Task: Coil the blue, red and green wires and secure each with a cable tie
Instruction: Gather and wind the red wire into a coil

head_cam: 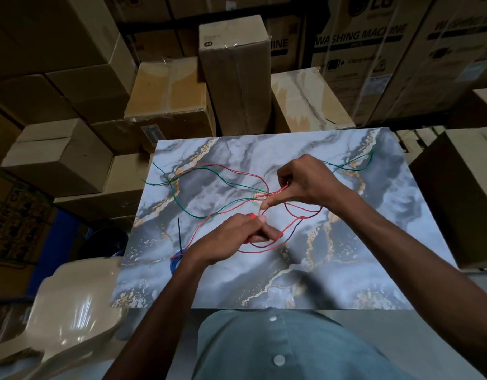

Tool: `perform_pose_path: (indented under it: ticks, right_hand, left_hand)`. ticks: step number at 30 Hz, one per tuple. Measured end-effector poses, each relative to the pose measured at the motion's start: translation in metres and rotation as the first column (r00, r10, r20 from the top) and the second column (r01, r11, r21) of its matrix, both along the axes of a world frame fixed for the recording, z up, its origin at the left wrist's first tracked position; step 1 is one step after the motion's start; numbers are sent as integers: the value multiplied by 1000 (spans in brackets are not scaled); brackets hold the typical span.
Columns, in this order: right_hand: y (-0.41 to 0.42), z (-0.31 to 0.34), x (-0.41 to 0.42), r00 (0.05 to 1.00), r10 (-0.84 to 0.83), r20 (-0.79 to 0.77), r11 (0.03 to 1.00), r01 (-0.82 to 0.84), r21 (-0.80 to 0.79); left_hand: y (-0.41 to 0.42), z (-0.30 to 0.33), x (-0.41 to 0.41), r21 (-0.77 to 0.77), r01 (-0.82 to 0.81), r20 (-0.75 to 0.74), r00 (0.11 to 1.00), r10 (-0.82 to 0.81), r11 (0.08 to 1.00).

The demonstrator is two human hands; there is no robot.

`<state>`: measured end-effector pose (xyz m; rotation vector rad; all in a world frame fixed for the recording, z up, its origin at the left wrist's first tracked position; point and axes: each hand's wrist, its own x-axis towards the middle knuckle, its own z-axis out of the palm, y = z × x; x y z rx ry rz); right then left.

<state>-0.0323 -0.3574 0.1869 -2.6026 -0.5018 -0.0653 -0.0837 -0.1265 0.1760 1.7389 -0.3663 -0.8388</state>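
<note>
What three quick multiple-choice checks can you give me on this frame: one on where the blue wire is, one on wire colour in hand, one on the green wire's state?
1. Where does the blue wire lie?
A. at the table's left edge, beside the left wrist
B. at the table's far right corner
C. on the cardboard boxes

2. Which colour of wire do both hands hold?
A. green
B. blue
C. red

3. What state is the green wire in?
A. coiled and tied
B. spread loose across the table
C. hanging off the chair

Answers:
1 A, the blue bundle sits at the left edge with a black cable tie standing up from it.
2 C, the left hand and right hand both pinch the red wire.
3 B, its strands run uncoiled from left edge to far right.
</note>
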Motion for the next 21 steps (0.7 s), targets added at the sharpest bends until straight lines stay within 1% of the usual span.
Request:
perform_pose_path:
  ticks: [3, 5, 6, 8, 10, 12, 16, 17, 19, 21]
  right_hand:
    - [-16, -8, 9, 997, 74, -20, 997, -74, -15]
    - [-28, -19, 14, 998, 56, -14, 998, -56, -17]
    - [-34, -28, 16, 1000, 6, -22, 1000, -6, 22]
    - [-45, -47, 18, 990, -127, -58, 987, 132, 92]
    - [-51, -66, 18, 960, -251, -121, 959, 264, 106]
    - [-51, -80, 13, 915, -358, -186, 909, 387, 155]
    - [-34, -106, -9, 793, -547, -269, 781, 599, 179]
    - [-29, -115, -15, 763, -569, -308, 755, 632, 173]
    - [-24, -133, -26, 720, -580, -381, 734, 665, 140]
    - [-26, -150, -33, 679, -593, -432, 706, 697, 125]
  left_hand:
    - [-3, 1, 0, 20, 46, -20, 999, -45, 999]
    - [-4, 3, -1, 13, 73, -23, 997, -73, 997]
    - [-4, 3, 0, -16, 72, -45, 996, -72, 997]
    - [-3, 1, 0, -97, 20, -115, 993, -31, 995]
    - [-3, -2, 1, -159, -55, -160, 987, 30, 986]
    - [-4, -3, 3, -226, -120, -169, 982, 83, 967]
    - [-5, -1, 9, -426, -274, -277, 947, 164, 862]
    - [-5, 0, 12, -465, -319, -311, 932, 185, 826]
    - [-4, 3, 19, -530, -422, -395, 891, 226, 735]
    - [-1, 8, 26, -558, -490, -436, 860, 267, 670]
